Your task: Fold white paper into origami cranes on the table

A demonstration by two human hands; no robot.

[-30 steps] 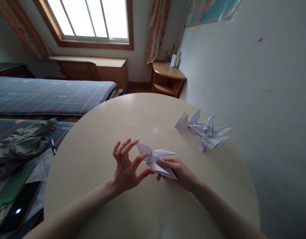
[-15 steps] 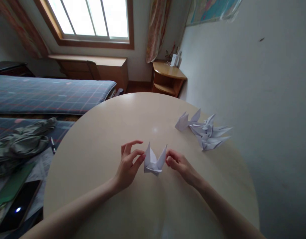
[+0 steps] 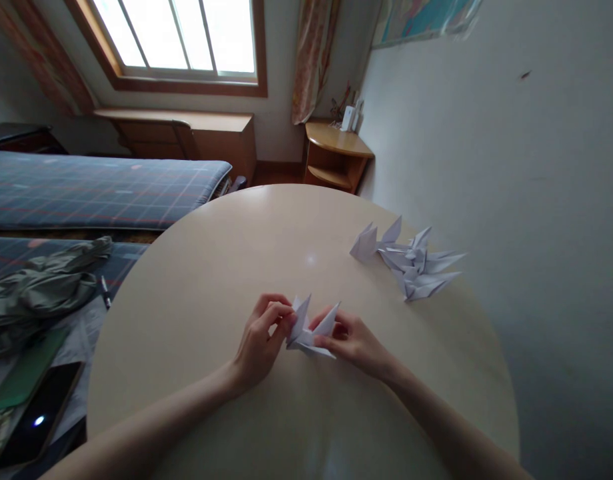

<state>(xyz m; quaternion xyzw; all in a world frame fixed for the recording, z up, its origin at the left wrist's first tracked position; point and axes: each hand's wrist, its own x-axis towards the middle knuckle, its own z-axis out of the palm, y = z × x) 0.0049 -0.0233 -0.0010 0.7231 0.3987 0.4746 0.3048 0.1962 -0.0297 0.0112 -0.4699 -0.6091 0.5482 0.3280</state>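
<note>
A folded white origami piece (image 3: 300, 331) with two upright points is between my hands near the middle of the round table. My left hand (image 3: 264, 333) pinches its left side, thumb and fingers at the base of the left point. On the other side, my right hand (image 3: 350, 340) grips the right point, with the thumb in front and fingers partly hidden behind the paper. A flat flap sticks out toward me at the bottom. Whether the piece touches the tabletop I cannot tell.
Several similar white origami pieces (image 3: 416, 263) lie clustered at the table's right, near the wall. The round cream table (image 3: 226, 253) has its left edge by a bed (image 3: 106, 190). A black phone (image 3: 39, 413), a green booklet (image 3: 26, 370) and crumpled cloth (image 3: 46, 287) lie at left.
My right hand has moved from beside the origami piece to gripping its right point. My left fingers have closed onto the left side, and the piece has turned slightly.
</note>
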